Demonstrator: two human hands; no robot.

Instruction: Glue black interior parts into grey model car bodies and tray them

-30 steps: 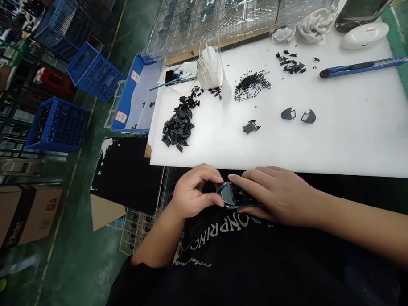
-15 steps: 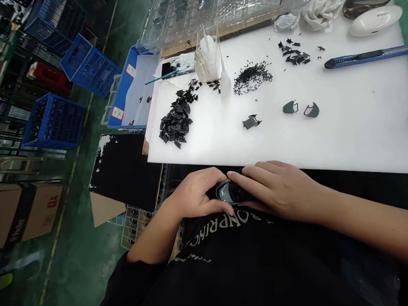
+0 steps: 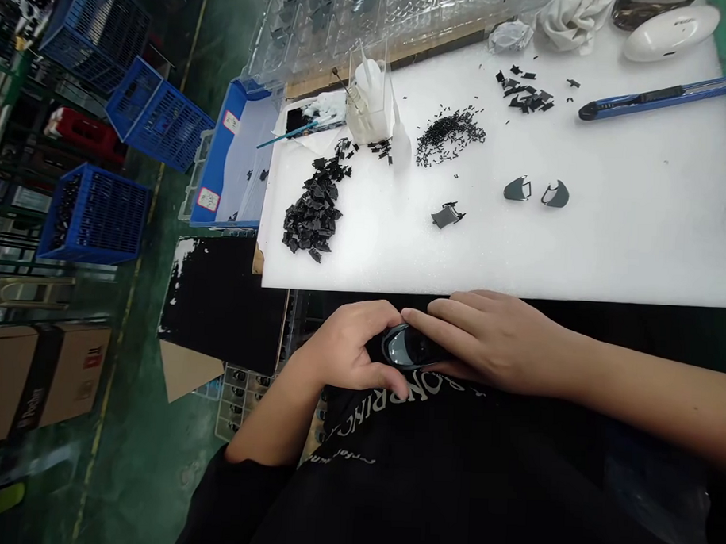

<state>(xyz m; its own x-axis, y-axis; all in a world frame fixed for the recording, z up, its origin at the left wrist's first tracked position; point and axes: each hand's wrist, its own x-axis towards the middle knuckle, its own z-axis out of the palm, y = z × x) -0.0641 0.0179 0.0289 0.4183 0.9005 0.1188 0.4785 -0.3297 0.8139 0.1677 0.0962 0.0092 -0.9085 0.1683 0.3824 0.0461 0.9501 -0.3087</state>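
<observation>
A glossy dark oval part (image 3: 403, 347) is between my hands, just below the near edge of the white foam board (image 3: 363, 264). My left hand (image 3: 360, 347) curls round its left end, the index fingertip at its top and the thumb lowered near the shirt. My right hand (image 3: 480, 336) is closed over its right side, hiding much of it. On the board beyond lie a small dark curved piece (image 3: 447, 215) and two grey shell pieces, one left (image 3: 517, 189) and one right (image 3: 556, 195).
The board also bears a heap of black pieces (image 3: 313, 211), tiny black bits (image 3: 451, 136), a clear holder (image 3: 369, 105), a blue pen-like tool (image 3: 660, 98) and a white case (image 3: 672, 34). A blue tray (image 3: 215, 164) stands left of it.
My left thumb has moved down and off the dark part, showing more of its glossy end. The right hand has hardly moved.
</observation>
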